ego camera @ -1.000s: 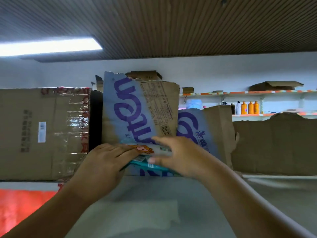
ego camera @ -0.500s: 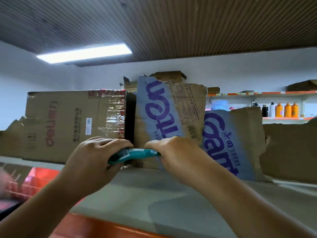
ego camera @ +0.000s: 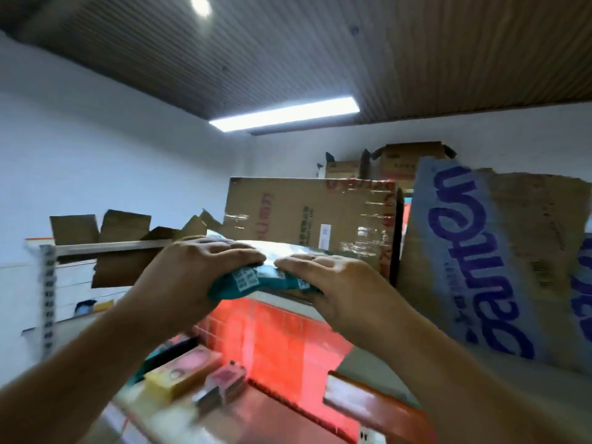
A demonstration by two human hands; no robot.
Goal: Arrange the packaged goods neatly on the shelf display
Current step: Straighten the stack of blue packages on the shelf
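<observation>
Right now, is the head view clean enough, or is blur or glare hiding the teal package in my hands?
Head view: motion blur smears the boxes below; glare whitens the teal package on top, its label print unreadable; the ceiling light strip is blown out; wide-angle distortion tilts the walls.

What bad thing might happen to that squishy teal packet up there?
The soft teal plastic packet, gripped by the left hand and right hand, seems to overhang the grey shelf; it might slip onto the small yellow and pink boxes below. Bumping the leaning blue-printed cardboard sheet might topple it.
</observation>
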